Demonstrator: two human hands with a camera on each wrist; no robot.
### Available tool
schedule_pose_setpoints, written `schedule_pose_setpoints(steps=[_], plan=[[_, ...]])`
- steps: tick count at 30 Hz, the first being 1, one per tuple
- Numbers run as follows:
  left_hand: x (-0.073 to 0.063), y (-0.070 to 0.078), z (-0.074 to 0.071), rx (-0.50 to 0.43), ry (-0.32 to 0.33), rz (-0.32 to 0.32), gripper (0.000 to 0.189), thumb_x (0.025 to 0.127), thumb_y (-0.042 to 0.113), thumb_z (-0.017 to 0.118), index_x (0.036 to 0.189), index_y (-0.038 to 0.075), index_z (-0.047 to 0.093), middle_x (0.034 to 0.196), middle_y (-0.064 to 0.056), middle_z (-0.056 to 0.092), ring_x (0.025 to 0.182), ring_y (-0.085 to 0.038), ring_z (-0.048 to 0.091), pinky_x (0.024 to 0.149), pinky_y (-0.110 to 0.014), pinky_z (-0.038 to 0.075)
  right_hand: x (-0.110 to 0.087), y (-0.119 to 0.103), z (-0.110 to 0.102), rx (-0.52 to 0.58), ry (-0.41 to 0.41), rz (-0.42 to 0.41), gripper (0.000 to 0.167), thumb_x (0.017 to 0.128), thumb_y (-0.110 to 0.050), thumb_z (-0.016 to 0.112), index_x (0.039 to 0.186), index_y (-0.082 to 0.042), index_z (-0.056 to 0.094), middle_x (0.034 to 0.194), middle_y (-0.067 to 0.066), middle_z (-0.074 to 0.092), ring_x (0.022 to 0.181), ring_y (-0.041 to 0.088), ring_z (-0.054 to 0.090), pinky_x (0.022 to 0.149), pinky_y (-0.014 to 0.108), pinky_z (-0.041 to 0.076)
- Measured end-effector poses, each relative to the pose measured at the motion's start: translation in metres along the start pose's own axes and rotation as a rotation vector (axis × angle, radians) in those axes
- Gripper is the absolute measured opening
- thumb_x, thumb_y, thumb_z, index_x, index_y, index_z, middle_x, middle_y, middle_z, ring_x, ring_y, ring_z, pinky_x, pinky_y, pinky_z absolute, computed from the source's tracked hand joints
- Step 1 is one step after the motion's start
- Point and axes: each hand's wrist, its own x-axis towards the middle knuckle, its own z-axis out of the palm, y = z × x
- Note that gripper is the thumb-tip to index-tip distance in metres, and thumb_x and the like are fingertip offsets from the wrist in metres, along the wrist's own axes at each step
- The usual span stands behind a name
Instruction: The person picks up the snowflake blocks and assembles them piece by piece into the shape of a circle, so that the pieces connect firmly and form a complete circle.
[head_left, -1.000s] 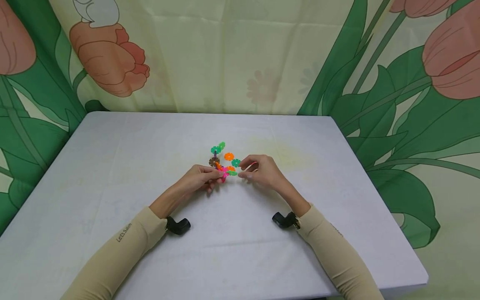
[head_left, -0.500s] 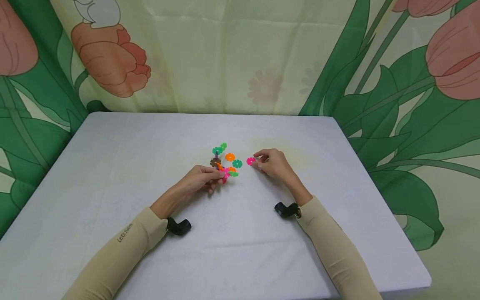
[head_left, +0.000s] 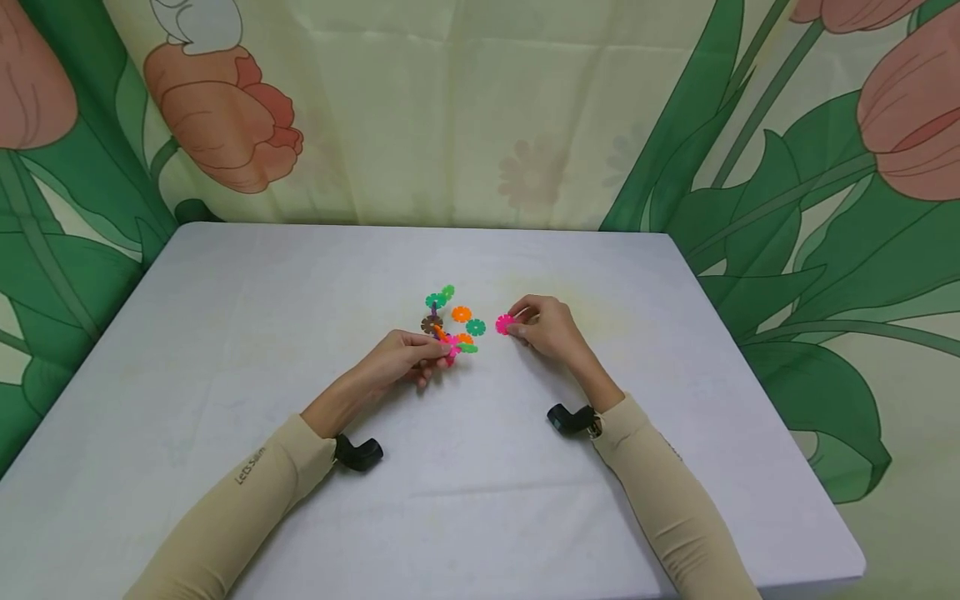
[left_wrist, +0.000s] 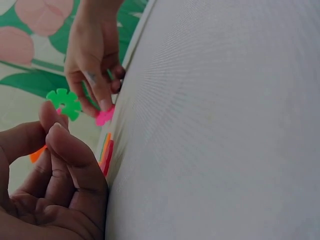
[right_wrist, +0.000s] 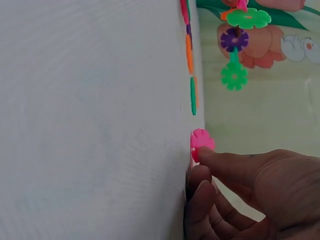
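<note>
My left hand (head_left: 408, 354) pinches a bright pink notched snowflake disc (head_left: 453, 345) between thumb and fingertips. A light green disc (left_wrist: 63, 103) juts from it, joined edge to edge. Behind the left fingertips in the head view are a brown disc (head_left: 431, 324) and a teal disc (head_left: 436, 301). The right wrist view has a purple disc (right_wrist: 234, 39) linked to the teal one. To the right, my right hand (head_left: 547, 327) pinches another pink snowflake disc (right_wrist: 202, 142) by its edge, close over the table and apart from the cluster.
Between the hands lie a loose orange disc (head_left: 461, 314) and a green disc (head_left: 476, 327), flat on the white-covered table (head_left: 450, 500). A second orange disc (head_left: 465, 339) lies just behind the held piece. Beyond the far edge hangs a flower-printed curtain (head_left: 420, 125).
My right hand has moved right, away from the green disc, and a pink disc now shows in its pinch. The left hand has stayed nearly still with its piece.
</note>
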Motion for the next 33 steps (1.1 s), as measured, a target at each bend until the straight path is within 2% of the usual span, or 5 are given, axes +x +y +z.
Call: schedule_pose_setpoints(steps=[5, 10, 15, 22, 33], plan=[[-0.001, 0.0, -0.001, -0.004, 0.002, 0.001, 0.028, 0.104, 0.024, 0.069, 0.113, -0.001, 0.075, 0.082, 0.001, 0.072, 0.067, -0.01, 0.054, 0.06, -0.019, 0.051, -0.001, -0.002, -0.003, 0.07, -0.048, 0.035, 0.022, 0.098, -0.015, 0.077, 0.119, -0.008, 0.073, 0.102, 0.013, 0.072, 0.072, 0.02, 0.065, 0.062, 0.024, 0.056], [-0.001, -0.001, -0.002, -0.011, 0.001, 0.012, 0.029, 0.103, 0.023, 0.068, 0.115, -0.003, 0.074, 0.083, 0.002, 0.072, 0.069, -0.01, 0.054, 0.061, -0.019, 0.051, -0.005, -0.005, -0.01, 0.147, -0.144, 0.061, 0.018, 0.1, -0.015, 0.074, 0.115, -0.007, 0.076, 0.096, 0.011, 0.072, 0.071, 0.019, 0.064, 0.065, 0.025, 0.057], [0.0, -0.001, -0.003, -0.014, 0.005, 0.024, 0.034, 0.104, 0.025, 0.068, 0.117, -0.006, 0.073, 0.083, 0.002, 0.073, 0.067, -0.009, 0.053, 0.061, -0.02, 0.05, -0.009, -0.006, -0.014, 0.225, -0.269, 0.018, 0.017, 0.1, -0.012, 0.072, 0.114, -0.004, 0.077, 0.094, 0.011, 0.074, 0.071, 0.019, 0.065, 0.069, 0.027, 0.059], [0.001, 0.001, -0.002, -0.045, 0.02, 0.005, 0.035, 0.105, 0.023, 0.066, 0.118, -0.009, 0.072, 0.079, 0.004, 0.072, 0.064, -0.009, 0.053, 0.06, -0.02, 0.049, -0.014, -0.014, -0.014, 0.338, -0.42, -0.029, 0.016, 0.099, -0.008, 0.07, 0.111, 0.002, 0.073, 0.092, 0.013, 0.077, 0.073, 0.02, 0.072, 0.075, 0.033, 0.064], [-0.002, 0.002, -0.003, -0.042, 0.025, 0.01, 0.037, 0.105, 0.027, 0.067, 0.12, -0.007, 0.072, 0.083, 0.003, 0.074, 0.065, -0.008, 0.055, 0.06, -0.02, 0.049, -0.02, -0.021, -0.009, 0.369, -0.447, -0.029, 0.017, 0.101, -0.008, 0.069, 0.114, 0.003, 0.071, 0.093, 0.018, 0.079, 0.072, 0.021, 0.072, 0.074, 0.034, 0.064]])
